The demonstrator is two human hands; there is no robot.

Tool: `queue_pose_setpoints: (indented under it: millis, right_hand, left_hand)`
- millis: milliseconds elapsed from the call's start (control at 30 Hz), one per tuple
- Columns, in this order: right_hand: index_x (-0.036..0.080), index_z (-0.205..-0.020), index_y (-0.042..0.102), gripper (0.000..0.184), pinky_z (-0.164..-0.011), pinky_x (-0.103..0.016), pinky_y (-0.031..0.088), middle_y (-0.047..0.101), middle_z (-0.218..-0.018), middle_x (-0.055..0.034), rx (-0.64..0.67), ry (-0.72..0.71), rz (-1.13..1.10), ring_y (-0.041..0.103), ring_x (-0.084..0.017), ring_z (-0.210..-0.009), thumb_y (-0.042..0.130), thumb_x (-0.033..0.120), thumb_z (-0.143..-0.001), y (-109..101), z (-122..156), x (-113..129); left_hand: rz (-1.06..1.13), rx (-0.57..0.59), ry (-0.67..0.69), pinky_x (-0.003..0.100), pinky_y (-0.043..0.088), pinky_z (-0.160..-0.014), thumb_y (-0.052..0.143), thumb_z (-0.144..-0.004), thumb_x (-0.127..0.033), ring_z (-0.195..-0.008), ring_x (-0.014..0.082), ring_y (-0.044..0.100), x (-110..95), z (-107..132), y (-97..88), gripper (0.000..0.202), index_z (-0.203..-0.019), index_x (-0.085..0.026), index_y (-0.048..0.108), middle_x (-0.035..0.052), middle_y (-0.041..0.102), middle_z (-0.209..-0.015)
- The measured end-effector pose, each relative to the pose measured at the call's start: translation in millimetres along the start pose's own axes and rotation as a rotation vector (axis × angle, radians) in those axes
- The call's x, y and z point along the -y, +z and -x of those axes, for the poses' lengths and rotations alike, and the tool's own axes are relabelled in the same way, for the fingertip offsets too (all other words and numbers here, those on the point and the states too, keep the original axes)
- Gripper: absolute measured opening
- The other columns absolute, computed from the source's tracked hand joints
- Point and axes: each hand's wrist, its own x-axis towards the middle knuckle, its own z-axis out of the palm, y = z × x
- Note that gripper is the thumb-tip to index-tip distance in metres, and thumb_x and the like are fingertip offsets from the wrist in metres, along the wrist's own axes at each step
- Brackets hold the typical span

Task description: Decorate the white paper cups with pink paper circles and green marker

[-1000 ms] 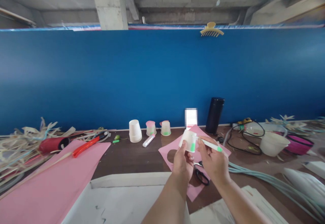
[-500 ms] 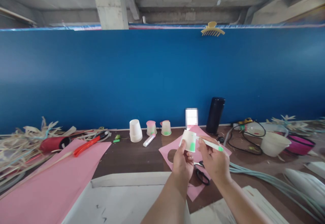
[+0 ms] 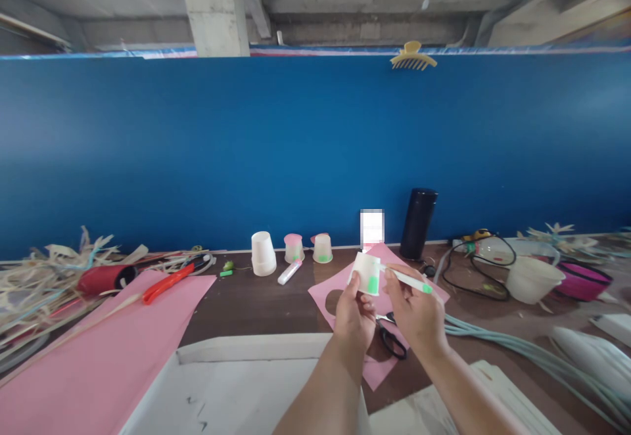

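Along the near side of the table (image 3: 236, 310), a white tray (image 3: 256, 348) with dark marks inside. Beyond its right corner, on cut pink paper (image 3: 376, 376), black-handled scissors (image 3: 384, 340). Just above, held off the table and tilted, a white cup (image 3: 365, 272) with a green patch, clasped in the left hand (image 3: 355, 317); pinched in the right hand (image 3: 418, 313), a white marker (image 3: 408, 280) with a green end, tip close to the cup's side, contact too small to tell. Farther back, nested cups (image 3: 263, 254) upside down and a black bottle (image 3: 418, 225) near the blue wall (image 3: 296, 133).
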Motion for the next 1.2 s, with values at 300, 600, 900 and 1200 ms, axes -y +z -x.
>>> queue_pose_setpoints:
  millis: [300, 600, 900, 1200]
  right_hand:
    - [0.018, -0.093, 0.063, 0.029, -0.064, -0.026, 0.049, 0.07, -0.083, -0.0067, 0.005, -0.04, -0.018, 0.067, -0.019, -0.072, 0.047, 0.041, -0.084, -0.3, 0.4, 5.0]
    - [0.018, -0.09, 0.063, 0.026, -0.062, -0.026, 0.049, 0.071, -0.077, -0.0054, 0.022, -0.038, -0.009, 0.067, -0.018, -0.068, 0.048, 0.039, -0.085, 0.6, 1.8, 5.4]
    - [0.018, -0.091, 0.062, 0.025, -0.065, -0.027, 0.049, 0.071, -0.089, -0.0072, 0.047, -0.044, -0.011, 0.067, -0.019, -0.073, 0.048, 0.038, -0.084, 2.9, 3.6, 5.2]
    - [0.018, -0.091, 0.062, 0.026, -0.066, -0.025, 0.048, 0.071, -0.084, -0.0065, 0.047, -0.047, -0.016, 0.067, -0.018, -0.074, 0.048, 0.038, -0.084, 3.2, 4.2, 5.9]
  left_hand:
    - [0.016, -0.009, 0.001, 0.008, 0.032, -0.033, 0.069, -0.072, -0.025, -0.04, -0.0012, 0.037, -1.0, -0.1, 0.3, 0.022, -0.083, -0.014, 0.053, -0.005, 0.043, -0.063]
    - [0.041, -0.01, 0.008, 0.008, 0.033, -0.033, 0.069, -0.072, -0.024, -0.04, -0.0008, 0.038, -1.8, -1.7, -1.4, 0.024, -0.087, -0.014, 0.054, -0.0051, 0.044, -0.062]
    - [0.057, -0.029, 0.012, 0.008, 0.032, -0.032, 0.07, -0.072, -0.024, -0.039, -0.0006, 0.038, -1.6, -6.4, -4.0, 0.022, -0.081, -0.013, 0.053, -0.0062, 0.041, -0.058]
    - [0.065, -0.009, 0.017, 0.008, 0.033, -0.032, 0.068, -0.073, -0.023, -0.039, -0.0007, 0.039, -2.7, -4.9, -3.6, 0.02, -0.083, -0.013, 0.053, -0.0049, 0.044, -0.06]
